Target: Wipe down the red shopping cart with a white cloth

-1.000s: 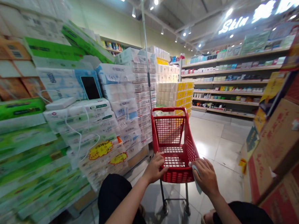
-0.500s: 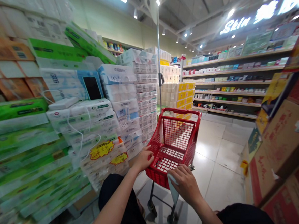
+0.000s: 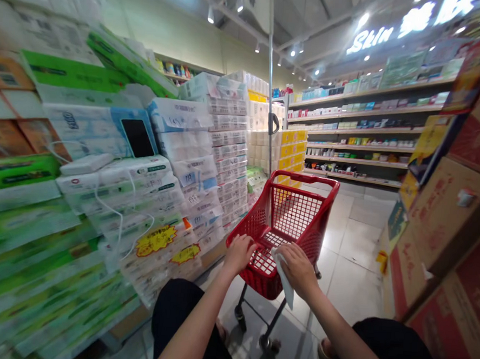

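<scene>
A small red shopping cart (image 3: 298, 215) with a mesh basket stands on the tiled floor in front of me, turned at an angle, and a tall pole (image 3: 271, 89) rises from it. My left hand (image 3: 239, 252) grips the near rim of the basket on the left, fingers curled over the edge. My right hand (image 3: 299, 268) rests on the near rim beside it, fingers closed on a white cloth (image 3: 285, 280) that hangs down below the hand. My knees in dark trousers show at the bottom.
Stacked tissue and paper packs (image 3: 80, 191) fill the left side, with a phone (image 3: 137, 137) and a white cable (image 3: 112, 209) lying on them. Cardboard boxes (image 3: 449, 214) crowd the right. Stocked shelves (image 3: 356, 132) line the far aisle, and yellow packs (image 3: 293, 145) stand beyond the cart.
The cart has swung round to the right and come closer on its near-left corner. Both hands moved left along the rim with it, and the white cloth now hangs lower.
</scene>
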`<state>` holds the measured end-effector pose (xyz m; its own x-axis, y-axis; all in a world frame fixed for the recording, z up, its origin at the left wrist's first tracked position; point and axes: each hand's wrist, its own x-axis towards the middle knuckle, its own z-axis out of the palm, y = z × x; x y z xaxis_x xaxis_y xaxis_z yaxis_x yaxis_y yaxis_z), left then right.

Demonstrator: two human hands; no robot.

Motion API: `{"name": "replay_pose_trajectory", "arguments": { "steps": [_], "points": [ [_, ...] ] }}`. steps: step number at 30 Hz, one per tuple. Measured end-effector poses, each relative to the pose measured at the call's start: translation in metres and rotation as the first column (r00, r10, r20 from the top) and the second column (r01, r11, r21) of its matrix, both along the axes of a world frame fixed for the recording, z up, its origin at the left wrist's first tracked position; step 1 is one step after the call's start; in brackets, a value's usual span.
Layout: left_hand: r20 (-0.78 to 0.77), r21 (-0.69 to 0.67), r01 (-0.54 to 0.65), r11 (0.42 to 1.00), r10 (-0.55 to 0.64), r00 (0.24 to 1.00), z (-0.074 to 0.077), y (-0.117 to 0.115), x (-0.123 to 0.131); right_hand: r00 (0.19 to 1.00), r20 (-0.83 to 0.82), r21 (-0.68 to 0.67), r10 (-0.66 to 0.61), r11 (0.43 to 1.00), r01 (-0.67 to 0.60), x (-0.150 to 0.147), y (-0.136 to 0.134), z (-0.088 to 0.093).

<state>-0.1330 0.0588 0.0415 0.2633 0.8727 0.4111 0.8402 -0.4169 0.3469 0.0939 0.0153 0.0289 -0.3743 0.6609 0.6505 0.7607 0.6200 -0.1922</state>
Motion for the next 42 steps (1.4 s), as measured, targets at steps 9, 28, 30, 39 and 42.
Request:
{"name": "replay_pose_trajectory", "arguments": {
  "steps": [9, 28, 30, 39, 42],
  "points": [
    [0.002, -0.089, -0.016, 0.996, 0.016, 1.0, -0.008, -0.041, 0.028, 0.988, 0.077, 0.028, 0.137, 0.99, -0.139, -0.037, -0.009, -0.008],
    [-0.219, -0.107, 0.093, 0.99, -0.115, 0.969, 0.002, -0.037, 0.014, 0.996, 0.041, 0.044, -0.079, 0.996, 0.077, -0.025, 0.005, 0.01],
    [-0.22, -0.126, 0.11, 0.986, -0.136, 0.966, 0.002, -0.036, 0.005, 0.997, 0.066, 0.036, -0.044, 0.998, 0.042, -0.031, 0.003, 0.014],
    [-0.189, -0.227, 0.155, 0.961, -0.199, 0.962, 0.016, -0.029, -0.019, 0.973, 0.084, 0.103, -0.215, 0.973, 0.206, 0.05, 0.043, 0.02],
    [-0.237, -0.302, 0.105, 0.947, -0.182, 0.954, 0.02, -0.026, -0.011, 0.95, 0.07, 0.123, -0.304, 0.948, 0.294, 0.063, 0.046, 0.02]
  ]
}}
